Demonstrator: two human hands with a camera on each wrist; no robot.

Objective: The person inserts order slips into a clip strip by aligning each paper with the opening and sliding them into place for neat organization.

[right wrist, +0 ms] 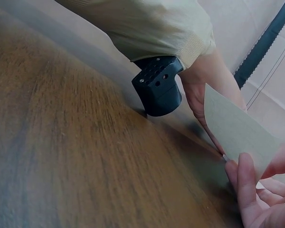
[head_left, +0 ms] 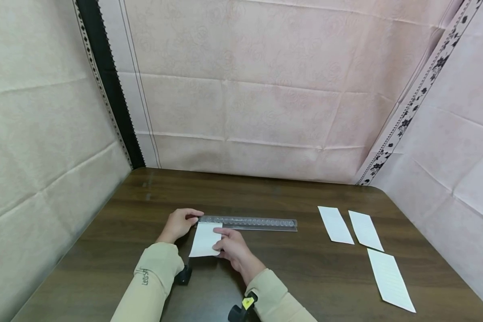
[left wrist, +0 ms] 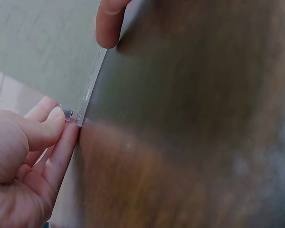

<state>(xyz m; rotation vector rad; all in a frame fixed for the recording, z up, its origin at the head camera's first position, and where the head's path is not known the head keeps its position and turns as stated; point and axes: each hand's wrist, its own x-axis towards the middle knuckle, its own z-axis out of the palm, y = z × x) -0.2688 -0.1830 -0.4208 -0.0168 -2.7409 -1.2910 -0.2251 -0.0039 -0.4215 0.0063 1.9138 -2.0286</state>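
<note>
A clear ruler (head_left: 261, 223) lies crosswise on the wooden table. My left hand (head_left: 177, 226) pinches its left end; the left wrist view shows the thumb and fingers of that left hand (left wrist: 31, 152) on the ruler's end (left wrist: 91, 90). My right hand (head_left: 237, 252) holds a small white sheet of paper (head_left: 203, 241) between thumb and fingers. The paper's far edge meets the ruler near its left end. In the right wrist view the paper (right wrist: 235, 128) tilts up off the table, gripped by the right hand (right wrist: 256, 199).
Three white paper pieces (head_left: 335, 225) (head_left: 366, 230) (head_left: 391, 279) lie apart at the table's right side. Patterned cloth (head_left: 265, 112) hangs behind the table and along both sides. A black camera (right wrist: 159, 88) is worn under the left cuff.
</note>
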